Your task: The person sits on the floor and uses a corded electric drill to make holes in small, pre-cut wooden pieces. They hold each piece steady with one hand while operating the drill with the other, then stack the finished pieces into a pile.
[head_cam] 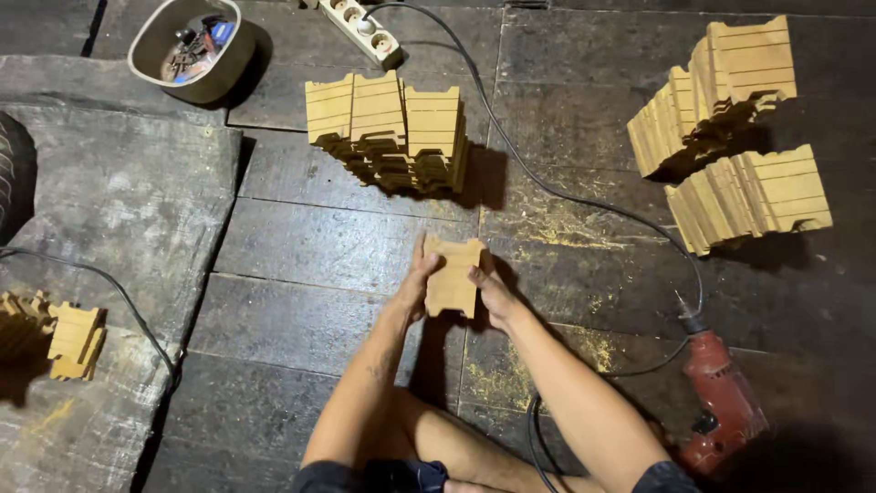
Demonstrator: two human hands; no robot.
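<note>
The person sits on the dark plank floor (347, 246) and holds a notched wooden block (453, 276) upright between both hands, above the middle of the floor. The left hand (418, 285) clasps its left edge, the right hand (493, 290) its right edge, each closed on it. Its long axis runs away from the person (toward the middle stack of blocks (392, 132)). A red drill (723, 402) lies nearer the right hand.

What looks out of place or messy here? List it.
Yellow sawdust is strewn over the dark floorboards past the wooden block held by the left hand and right hand. The red drill lies on its side.
</note>
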